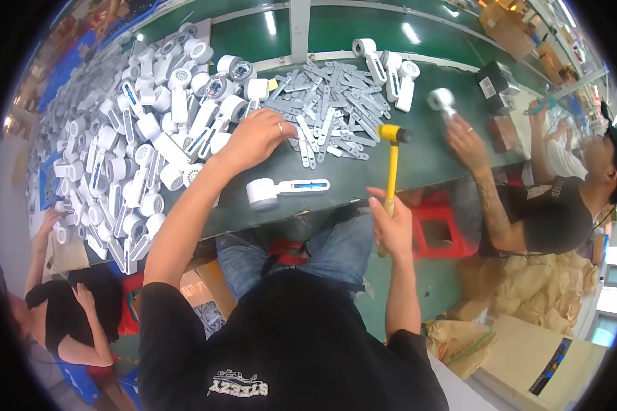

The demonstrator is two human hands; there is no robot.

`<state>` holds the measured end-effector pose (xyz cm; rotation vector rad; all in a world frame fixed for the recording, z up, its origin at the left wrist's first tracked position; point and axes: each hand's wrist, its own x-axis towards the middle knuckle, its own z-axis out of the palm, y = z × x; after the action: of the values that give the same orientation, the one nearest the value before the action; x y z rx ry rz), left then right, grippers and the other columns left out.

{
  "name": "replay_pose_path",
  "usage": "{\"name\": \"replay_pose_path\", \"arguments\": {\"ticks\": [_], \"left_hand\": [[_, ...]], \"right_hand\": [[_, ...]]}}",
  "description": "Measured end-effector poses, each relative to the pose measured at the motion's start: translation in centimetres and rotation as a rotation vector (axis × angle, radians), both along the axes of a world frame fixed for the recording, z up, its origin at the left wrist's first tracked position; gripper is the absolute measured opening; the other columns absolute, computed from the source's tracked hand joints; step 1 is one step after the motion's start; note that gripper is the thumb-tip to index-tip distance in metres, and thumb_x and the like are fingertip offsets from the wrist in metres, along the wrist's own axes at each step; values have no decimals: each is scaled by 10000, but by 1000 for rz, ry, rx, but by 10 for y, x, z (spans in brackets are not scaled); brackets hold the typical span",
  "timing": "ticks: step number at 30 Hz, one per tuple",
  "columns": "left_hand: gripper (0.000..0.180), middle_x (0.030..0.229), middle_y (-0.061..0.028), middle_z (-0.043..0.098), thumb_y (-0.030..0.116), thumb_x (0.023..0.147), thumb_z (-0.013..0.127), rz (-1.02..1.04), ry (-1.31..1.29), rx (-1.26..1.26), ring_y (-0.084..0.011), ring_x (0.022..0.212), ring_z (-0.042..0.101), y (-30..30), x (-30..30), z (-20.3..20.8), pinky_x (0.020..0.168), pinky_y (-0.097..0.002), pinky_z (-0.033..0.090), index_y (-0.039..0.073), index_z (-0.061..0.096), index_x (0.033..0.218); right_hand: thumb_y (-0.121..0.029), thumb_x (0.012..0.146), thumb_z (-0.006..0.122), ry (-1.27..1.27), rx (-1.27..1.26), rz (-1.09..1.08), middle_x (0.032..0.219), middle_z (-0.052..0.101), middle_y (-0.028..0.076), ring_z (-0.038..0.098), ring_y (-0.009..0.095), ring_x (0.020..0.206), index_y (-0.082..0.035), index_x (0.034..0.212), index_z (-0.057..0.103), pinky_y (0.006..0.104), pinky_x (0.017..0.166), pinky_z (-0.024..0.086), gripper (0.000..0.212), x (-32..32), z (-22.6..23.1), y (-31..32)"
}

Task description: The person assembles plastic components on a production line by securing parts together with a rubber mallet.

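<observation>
My left hand [257, 137] reaches to the near left edge of a pile of grey plastic strips [336, 96]. Its fingers are bent together at one strip, with the fingertips partly hidden. My right hand [394, 222] is wrapped round the handle of a yellow mallet [393, 164], held upright with its black-faced head on top. On the table in front of me lies a white handheld device, fan-like, with a round head [261, 194]. Its handle points right, and a blue part shows in the handle's long slot.
A large heap of similar white devices [144, 144] covers the left side. A few more [393, 75] lie behind the strips, near a black box [497, 81]. At right a co-worker's blurred hand [467, 142] holds a white device [441, 99]. Another person sits at left. A red stool [439, 226] stands below.
</observation>
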<state>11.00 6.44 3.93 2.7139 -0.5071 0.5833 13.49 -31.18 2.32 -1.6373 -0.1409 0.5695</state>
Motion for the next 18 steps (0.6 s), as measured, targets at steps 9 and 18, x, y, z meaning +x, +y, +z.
{"name": "replay_pose_path", "arguments": {"ticks": [9, 18], "left_hand": [[413, 941, -177, 752, 133, 1029, 661, 51, 522, -742, -377, 871, 728, -86, -60, 32, 780, -458, 557, 43, 572, 1422], [630, 1124, -130, 733, 226, 831, 881, 358, 45, -300, -354, 1184, 639, -76, -96, -44, 1166, -492, 448, 60, 623, 1382]], "right_hand": [[-189, 1014, 772, -8, 45, 127, 751, 646, -64, 536, 12, 598, -54, 1215, 783, 213, 517, 399, 242, -24, 32, 91], [-207, 999, 796, -73, -101, 76, 827, 716, 3, 497, 12, 551, -29, 1155, 784, 209, 481, 358, 237, 4, 14, 77]]}}
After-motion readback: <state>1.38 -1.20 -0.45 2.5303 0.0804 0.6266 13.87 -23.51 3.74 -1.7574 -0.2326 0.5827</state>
